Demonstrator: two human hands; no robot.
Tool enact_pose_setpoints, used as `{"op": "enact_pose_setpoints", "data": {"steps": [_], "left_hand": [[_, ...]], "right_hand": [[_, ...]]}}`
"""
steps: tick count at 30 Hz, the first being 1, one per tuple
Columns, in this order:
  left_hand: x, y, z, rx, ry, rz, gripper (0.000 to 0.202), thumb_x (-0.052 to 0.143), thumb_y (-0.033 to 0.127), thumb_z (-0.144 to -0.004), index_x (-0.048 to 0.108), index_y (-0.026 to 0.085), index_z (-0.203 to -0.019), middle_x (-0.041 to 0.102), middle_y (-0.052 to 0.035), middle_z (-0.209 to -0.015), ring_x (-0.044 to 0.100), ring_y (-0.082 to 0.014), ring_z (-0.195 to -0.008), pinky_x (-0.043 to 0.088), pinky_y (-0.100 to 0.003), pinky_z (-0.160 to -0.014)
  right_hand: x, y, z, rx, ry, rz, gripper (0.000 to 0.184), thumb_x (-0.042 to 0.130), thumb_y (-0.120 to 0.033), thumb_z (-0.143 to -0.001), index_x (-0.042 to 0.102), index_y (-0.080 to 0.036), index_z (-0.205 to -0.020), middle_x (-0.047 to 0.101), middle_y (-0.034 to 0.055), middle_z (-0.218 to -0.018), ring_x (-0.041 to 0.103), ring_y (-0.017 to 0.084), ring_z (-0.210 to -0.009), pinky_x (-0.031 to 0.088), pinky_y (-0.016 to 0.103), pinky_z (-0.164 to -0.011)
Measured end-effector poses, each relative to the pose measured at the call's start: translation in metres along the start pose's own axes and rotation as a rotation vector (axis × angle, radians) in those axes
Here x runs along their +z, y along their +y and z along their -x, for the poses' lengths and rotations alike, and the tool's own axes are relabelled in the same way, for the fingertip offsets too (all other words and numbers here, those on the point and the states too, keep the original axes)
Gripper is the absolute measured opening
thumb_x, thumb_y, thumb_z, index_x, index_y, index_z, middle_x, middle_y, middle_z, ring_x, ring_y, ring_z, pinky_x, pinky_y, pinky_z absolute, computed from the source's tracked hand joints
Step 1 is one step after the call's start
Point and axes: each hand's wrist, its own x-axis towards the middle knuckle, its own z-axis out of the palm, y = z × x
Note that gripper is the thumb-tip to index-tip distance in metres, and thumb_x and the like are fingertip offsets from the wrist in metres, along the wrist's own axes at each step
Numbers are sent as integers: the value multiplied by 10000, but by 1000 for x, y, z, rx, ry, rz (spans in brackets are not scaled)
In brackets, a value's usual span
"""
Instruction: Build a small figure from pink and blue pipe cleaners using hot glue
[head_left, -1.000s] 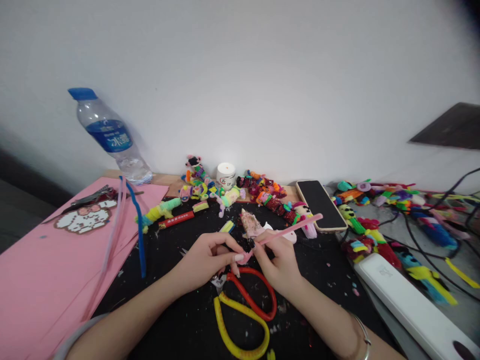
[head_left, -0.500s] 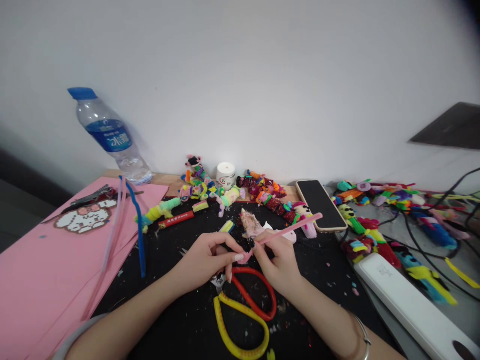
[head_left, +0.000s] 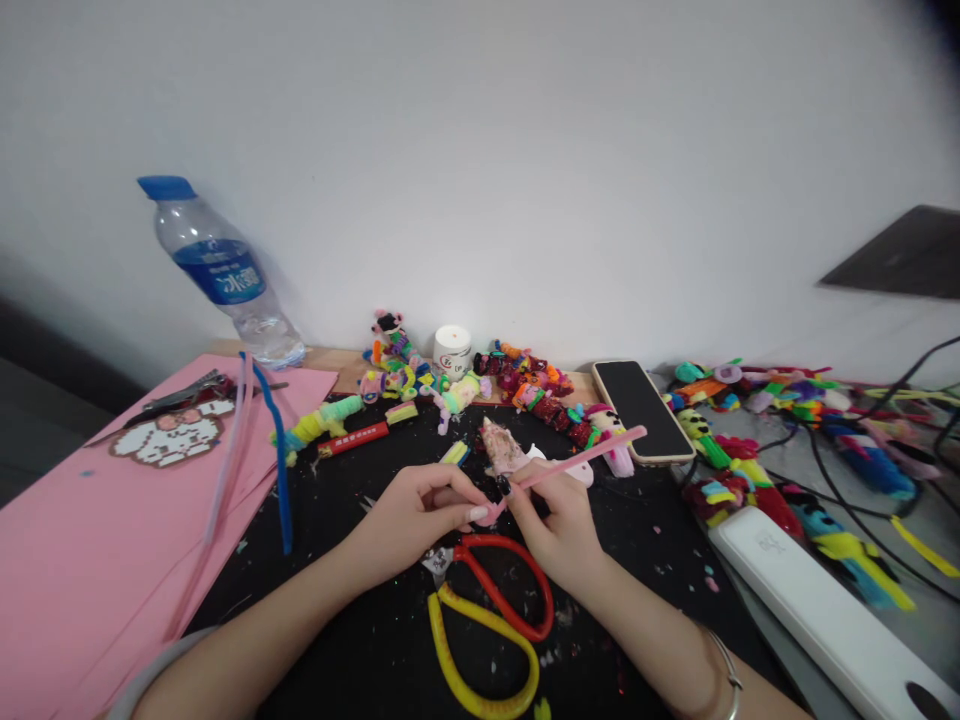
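A pink pipe cleaner (head_left: 592, 458) runs between my two hands over the black mat. My left hand (head_left: 420, 515) pinches its bent, coiled end between thumb and fingers. With thumb and forefinger, my right hand (head_left: 551, 520) grips it close by, and the long straight end sticks up to the right. Below my hands lie scissors (head_left: 546, 590) with one red and one yellow handle, their blades partly hidden under my left hand. Just beyond my fingers rests a fuzzy pinkish-beige piece (head_left: 504, 448), beside a white object (head_left: 577, 472) partly covered by my right hand.
Pink sheets (head_left: 67, 560) with loose pipe cleaners lie left, near a leaning water bottle (head_left: 217, 270). Colourful pipe-cleaner figures, a white cup (head_left: 451, 350) and a phone (head_left: 643, 410) line the wall. At right are a white device (head_left: 832, 610), more figures and black cables (head_left: 825, 480).
Hardly anything differs. My left fingers have shifted slightly at the pipe cleaner's bent end, uncovering a bit more of the scissors; the grip of both hands stays the same.
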Motion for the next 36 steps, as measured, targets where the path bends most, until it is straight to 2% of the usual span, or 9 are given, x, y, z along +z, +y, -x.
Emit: {"op": "enact_pose_setpoints", "data": {"steps": [18,31,36], "left_hand": [[0,0,-1,6,-23,-3,113,706,247,-707,710,137,-731,711,-42,-722,646,-142,-651,503,-229,-587],[-1,3,0,23,-50,-81,103,703,232,-703,730,133,-709,709,-60,-702,638,-158,-650,490,-248,-610],[0,1,0,9,-54,-65,123,710,254,-704,729,134,-724,698,-49,-679,623,-142,-623,490,-243,-611]], "right_hand": [[0,-3,-1,2,-8,19,210,499,-152,-853,539,-182,-649,583,12,-604,543,135,-558,417,252,-541],[0,-4,0,-23,-47,67,254,504,-153,-849,482,-186,-598,497,-14,-542,450,121,-524,337,241,-507],[0,-3,1,-14,-50,61,258,498,-156,-852,482,-187,-596,506,-10,-545,452,123,-525,342,243,-508]]}}
